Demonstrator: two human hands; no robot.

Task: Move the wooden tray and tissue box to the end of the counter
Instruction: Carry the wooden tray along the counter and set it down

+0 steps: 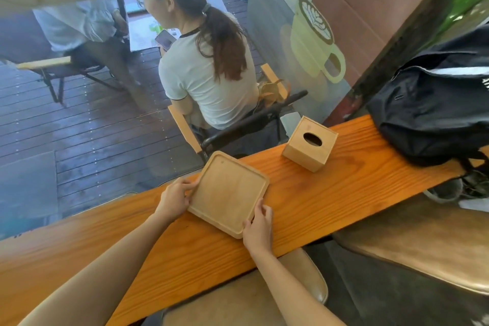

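- Both bare forearms reach up from the lower edge over the orange wooden surface (330, 193).
- Left hand (174, 197) clamps the wooden tray (229, 193) at its left edge, fingers curled over the rim.
- Right hand (258, 227) pinches the tray's near corner, thumb on the rim.
- That tray lies flat at mid-surface, empty.
- Further right stands the tissue box (309, 147), apart from the tray, its oval slot facing up.
- Beyond it a black backpack (434, 103) rests on the surface's far end.
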